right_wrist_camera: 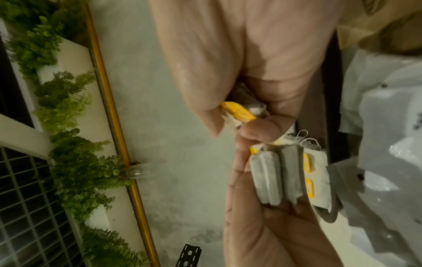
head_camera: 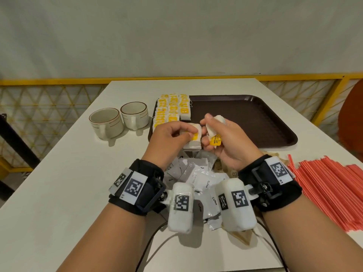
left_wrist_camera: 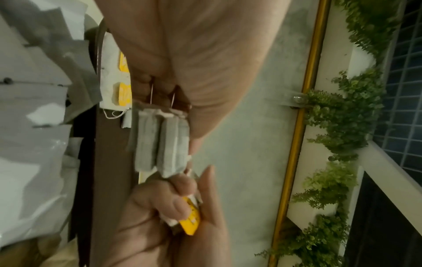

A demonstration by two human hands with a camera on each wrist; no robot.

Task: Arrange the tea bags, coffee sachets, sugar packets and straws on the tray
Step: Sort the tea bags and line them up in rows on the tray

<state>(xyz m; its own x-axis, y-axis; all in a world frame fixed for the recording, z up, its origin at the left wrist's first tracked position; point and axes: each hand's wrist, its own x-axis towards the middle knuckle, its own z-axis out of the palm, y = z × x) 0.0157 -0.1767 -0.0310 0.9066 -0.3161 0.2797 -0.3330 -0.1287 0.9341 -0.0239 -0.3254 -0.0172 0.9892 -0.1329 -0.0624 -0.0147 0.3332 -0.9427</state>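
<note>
Head view: nearest the person, white coffee sachets [head_camera: 198, 179] are heaped loosely on the white table [head_camera: 68, 173], with a few brown sugar packets [head_camera: 225, 169] partly hidden under the right wrist. To the right of the heap, a broad pile of red straws [head_camera: 330, 191] is spread on the table top.

Just above the heap, both hands are raised side by side at the near edge of the tray [head_camera: 255, 122]. A small stack of tea bags [head_camera: 193, 138] is gripped by the left hand [head_camera: 170, 140], thumb on top and fingers curled beneath. A single tea bag [head_camera: 213, 126] with its yellow tag [head_camera: 215, 139] is pinched by the right hand [head_camera: 229, 142], fingers folded round it. The two bundles are nearly touching. In the wrist views the stack is seen edge-on as several grey bags pressed together.

Farther on, rows of tea bags with yellow tags [head_camera: 172, 110] are laid flat in the left part of the dark brown tray. Left of the tray, two cream cups [head_camera: 117, 120] are stood next to each other. A yellow railing [head_camera: 59, 81] is seen beyond the table.
</note>
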